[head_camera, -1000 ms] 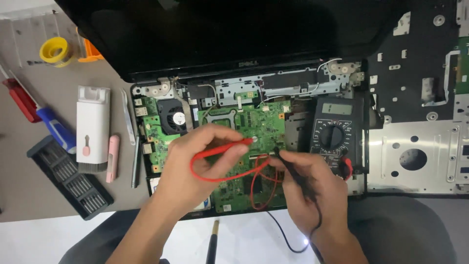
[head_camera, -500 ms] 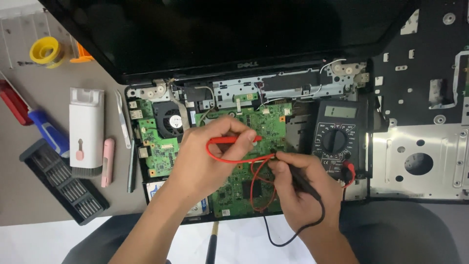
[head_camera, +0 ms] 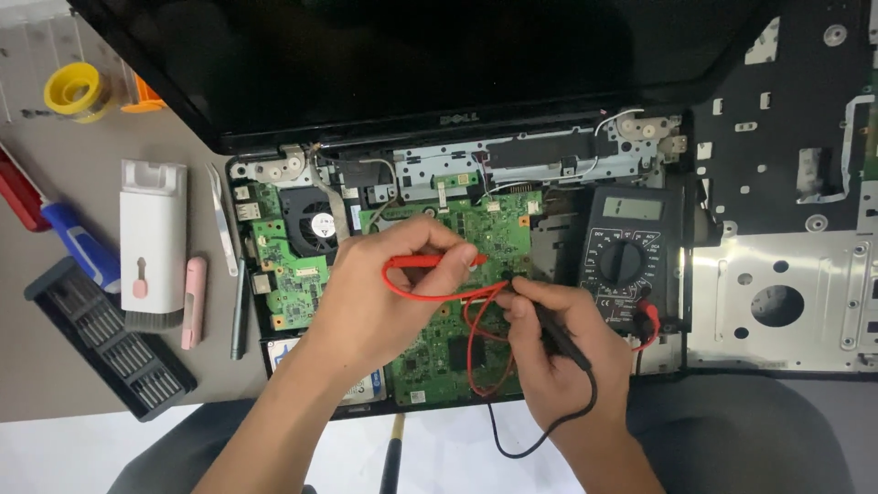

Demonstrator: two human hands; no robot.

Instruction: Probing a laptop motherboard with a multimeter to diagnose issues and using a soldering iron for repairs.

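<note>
Pinching a red probe [head_camera: 430,262] between thumb and fingers, the left hand [head_camera: 384,293] rests over the green circuit board [head_camera: 457,348] in the middle of the frame, the probe lying roughly level with its tip toward the right. Just right of it, the right hand [head_camera: 562,352] is closed around a black probe [head_camera: 549,320], tip pressed down on the board near the centre. Red wire [head_camera: 476,348] loops between the two hands and crosses the board; a black wire [head_camera: 549,430] curls off the lower edge.

Right of the hands, touching the opened laptop base, sits a black meter [head_camera: 631,256] with a round dial. A cooling fan [head_camera: 315,224] shows left of the left hand, and the dark laptop screen [head_camera: 439,64] fills the top. At the left of the frame lie a white brush case [head_camera: 153,238], a pink pen-shaped tool [head_camera: 192,302], tweezers [head_camera: 222,220], a black bit tray [head_camera: 110,338], a blue-handled screwdriver [head_camera: 82,247] and a yellow roll [head_camera: 78,91] at upper left. A silver metal plate [head_camera: 786,302] lies at right.
</note>
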